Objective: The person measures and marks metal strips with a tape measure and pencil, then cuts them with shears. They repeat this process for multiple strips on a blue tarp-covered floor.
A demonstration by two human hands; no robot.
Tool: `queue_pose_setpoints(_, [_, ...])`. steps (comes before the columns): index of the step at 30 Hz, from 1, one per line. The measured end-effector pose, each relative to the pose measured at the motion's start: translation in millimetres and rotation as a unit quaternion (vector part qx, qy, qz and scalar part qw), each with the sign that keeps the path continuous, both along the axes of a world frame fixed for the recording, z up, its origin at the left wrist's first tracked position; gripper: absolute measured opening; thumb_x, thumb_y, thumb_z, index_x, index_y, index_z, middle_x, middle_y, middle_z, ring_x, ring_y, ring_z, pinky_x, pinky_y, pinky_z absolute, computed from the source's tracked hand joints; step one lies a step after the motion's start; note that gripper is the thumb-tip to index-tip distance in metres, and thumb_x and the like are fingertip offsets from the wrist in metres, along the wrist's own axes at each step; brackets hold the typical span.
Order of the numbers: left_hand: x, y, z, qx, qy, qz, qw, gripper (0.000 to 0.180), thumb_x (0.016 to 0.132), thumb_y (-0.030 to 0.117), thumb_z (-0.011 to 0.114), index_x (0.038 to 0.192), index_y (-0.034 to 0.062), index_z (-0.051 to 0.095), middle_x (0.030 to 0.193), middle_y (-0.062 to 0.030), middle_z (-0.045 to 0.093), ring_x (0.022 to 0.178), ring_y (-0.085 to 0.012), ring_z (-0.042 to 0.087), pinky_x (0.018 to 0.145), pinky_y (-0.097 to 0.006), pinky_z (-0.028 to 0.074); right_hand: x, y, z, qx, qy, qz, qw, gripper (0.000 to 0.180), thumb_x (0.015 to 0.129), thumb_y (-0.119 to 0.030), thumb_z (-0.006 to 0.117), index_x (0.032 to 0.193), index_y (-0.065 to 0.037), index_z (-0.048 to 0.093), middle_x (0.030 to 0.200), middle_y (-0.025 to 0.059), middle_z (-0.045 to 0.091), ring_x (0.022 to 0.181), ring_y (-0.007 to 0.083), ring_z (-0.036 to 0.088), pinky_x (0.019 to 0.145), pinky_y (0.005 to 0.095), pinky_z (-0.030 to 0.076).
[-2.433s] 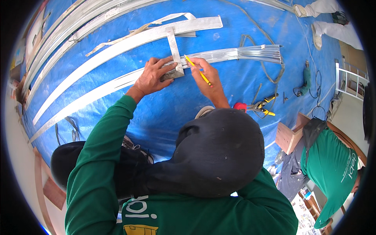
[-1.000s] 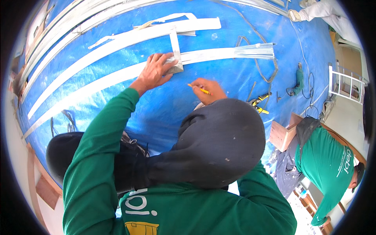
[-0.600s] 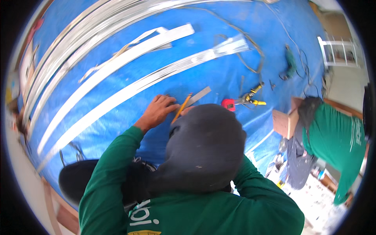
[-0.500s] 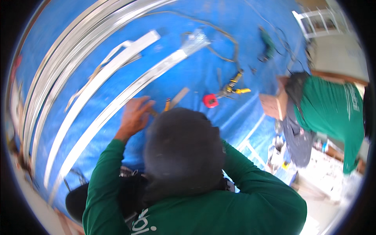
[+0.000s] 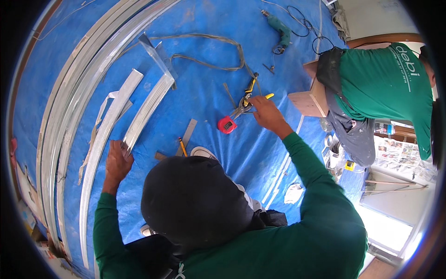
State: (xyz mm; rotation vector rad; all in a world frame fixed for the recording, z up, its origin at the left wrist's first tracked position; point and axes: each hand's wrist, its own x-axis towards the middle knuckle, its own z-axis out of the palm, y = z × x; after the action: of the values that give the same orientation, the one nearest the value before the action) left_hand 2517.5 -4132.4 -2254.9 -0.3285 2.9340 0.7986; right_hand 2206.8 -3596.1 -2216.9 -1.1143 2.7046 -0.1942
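Observation:
My left hand (image 5: 118,162) is closed round the near end of a light metal channel (image 5: 149,108) that slants away to the far right of it. My right hand (image 5: 269,115) reaches down to a pair of tin snips (image 5: 250,88) with yellow and black handles, its fingers closed on one handle; the fingertips are partly hidden. Close by the snips lies a red tape measure (image 5: 227,124). Between my hands a yellow pencil (image 5: 183,147) rests beside a flat metal strip (image 5: 187,135) on the blue tarp (image 5: 204,88).
Long metal profiles (image 5: 76,93) run along the left side, with a shorter white strip (image 5: 109,121) nearer. A green corded drill (image 5: 278,30) lies at the far right. A co-worker in a green shirt (image 5: 376,88) bends beside a wooden box (image 5: 310,100).
My left hand, earlier open above the tarp near the channel, now grips its end. My right hand, hidden before, has come out to the tin snips. The view has shifted.

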Motion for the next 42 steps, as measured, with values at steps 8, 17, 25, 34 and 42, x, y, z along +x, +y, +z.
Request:
queue_pose_setpoints(8, [-8.5,-18.9,15.2,0.012,-0.053,-0.038,0.998,0.058,0.079,0.016,0.086,0.125,0.0056,0.052,0.119,-0.0218,0.060,0.109,-0.0481,0.065,0.090,-0.056,0.056,-27.5,-18.5,-15.5,0.191,-0.037,0.008,0.981,0.067,0.094,-0.010,0.073,0.157,-0.015,0.050,0.135,0.0118,0.065,0.126,0.0345,0.063,0.103,0.0581,0.047])
queue_pose_setpoints(17, [-31.4,38.0,28.0,-0.061,0.054,-0.092,0.992,0.071,0.084,0.025,0.091,0.143,0.0008,0.059,0.133,-0.0230,0.063,0.122,-0.0441,0.062,0.104,-0.054,0.051,-30.0,-46.4,40.2,0.020,-0.114,-0.051,0.992,0.045,0.096,-0.013,0.073,0.141,-0.014,0.066,0.120,0.0086,0.075,0.115,0.0309,0.070,0.099,0.0494,0.044])
queue_pose_setpoints(25, [-139.3,197.1,74.9,0.654,0.001,0.133,0.745,0.079,0.103,0.039,0.079,0.165,0.0046,0.043,0.148,-0.0196,0.062,0.144,-0.0253,0.054,0.118,-0.044,0.046,25.0,-119.4,113.1,-0.164,-0.067,-0.028,0.984,0.038,0.093,-0.015,0.081,0.129,-0.009,0.071,0.099,0.0090,0.071,0.097,0.0289,0.069,0.088,0.0451,0.049])
queue_pose_setpoints(34, [-130.2,199.4,69.9,0.655,0.216,0.220,0.690,0.031,0.107,0.029,0.075,0.125,0.0046,0.071,0.116,-0.0049,0.073,0.116,-0.0161,0.066,0.104,-0.037,0.052,-21.3,-63.3,94.1,-0.018,-0.045,0.066,0.997,0.048,0.090,-0.017,0.084,0.134,-0.005,0.067,0.108,0.0204,0.072,0.097,0.0405,0.069,0.086,0.0467,0.055])
queue_pose_setpoints(42, [-111.7,152.1,63.0,0.492,0.163,0.180,0.836,0.035,0.108,0.034,0.072,0.127,0.0044,0.071,0.114,-0.0086,0.074,0.107,-0.0189,0.071,0.092,-0.037,0.058,-78.8,34.2,70.6,0.278,0.112,-0.019,0.954,0.032,0.099,-0.029,0.074,0.126,-0.012,0.072,0.132,0.0137,0.067,0.131,0.0366,0.059,0.094,0.0748,0.045])
